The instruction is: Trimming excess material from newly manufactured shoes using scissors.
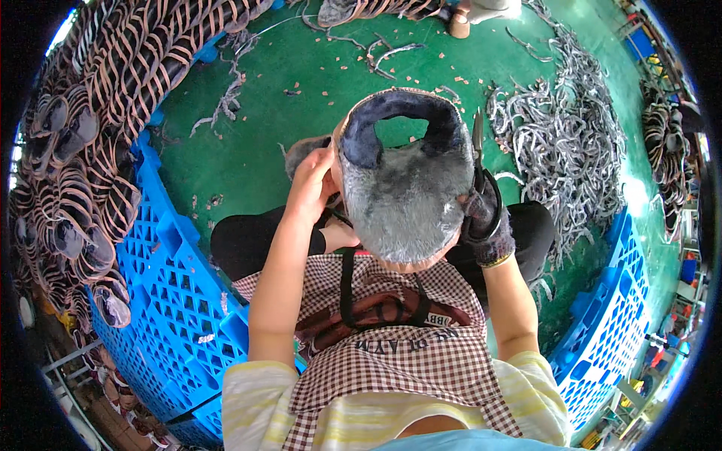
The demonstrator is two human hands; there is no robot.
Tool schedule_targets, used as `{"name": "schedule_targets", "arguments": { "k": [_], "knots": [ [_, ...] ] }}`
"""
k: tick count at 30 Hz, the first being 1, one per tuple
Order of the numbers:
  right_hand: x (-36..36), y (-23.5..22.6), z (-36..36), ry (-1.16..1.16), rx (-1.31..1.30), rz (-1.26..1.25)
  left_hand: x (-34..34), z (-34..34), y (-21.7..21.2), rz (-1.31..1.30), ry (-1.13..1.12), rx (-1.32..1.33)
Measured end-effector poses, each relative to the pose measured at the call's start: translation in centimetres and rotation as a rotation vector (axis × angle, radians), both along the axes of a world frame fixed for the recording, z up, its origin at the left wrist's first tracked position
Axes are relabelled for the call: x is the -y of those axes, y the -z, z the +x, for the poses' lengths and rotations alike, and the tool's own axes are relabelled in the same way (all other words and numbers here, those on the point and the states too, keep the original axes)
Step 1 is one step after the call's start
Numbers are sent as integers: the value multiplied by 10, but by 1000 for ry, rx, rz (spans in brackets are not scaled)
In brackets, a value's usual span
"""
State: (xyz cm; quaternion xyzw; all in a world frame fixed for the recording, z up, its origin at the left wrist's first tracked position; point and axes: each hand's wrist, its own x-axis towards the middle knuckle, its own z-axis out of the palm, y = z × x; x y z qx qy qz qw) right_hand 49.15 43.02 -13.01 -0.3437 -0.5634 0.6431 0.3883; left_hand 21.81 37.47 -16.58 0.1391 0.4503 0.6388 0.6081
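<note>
A sandal [402,192] with a grey fuzzy insole and a dark blue padded strap is held up over my lap, toe end pointing away from me. My left hand [310,184] is bare and grips the sandal's left edge. My right hand [486,222] wears a dark glove and rests against the sandal's right edge. It holds a pair of scissors [478,143] whose blades point away from me along the strap. I wear a brown checked apron [391,361].
Blue plastic pallets [177,293] stand on my left, and another [609,338] on my right. Stacked sandals [90,150] are heaped along the left. A pile of grey trimmed strips [560,150] lies on the green floor [256,135] to the right.
</note>
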Motion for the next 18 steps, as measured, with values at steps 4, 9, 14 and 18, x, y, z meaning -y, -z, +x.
{"name": "schedule_targets", "arguments": {
  "k": [4,9,14,18],
  "knots": [
    [-1,-1,5,-56,-55,-56,-2,-4,2,-9,104,-314],
    [2,17,16,-45,-122,-107,-3,9,-26,199,21,60],
    [6,37,34,146,660,665,0,2,-47,236,-29,19],
    [-13,-45,27,106,1010,818,7,-20,-60,204,2,-25]
  ]
}}
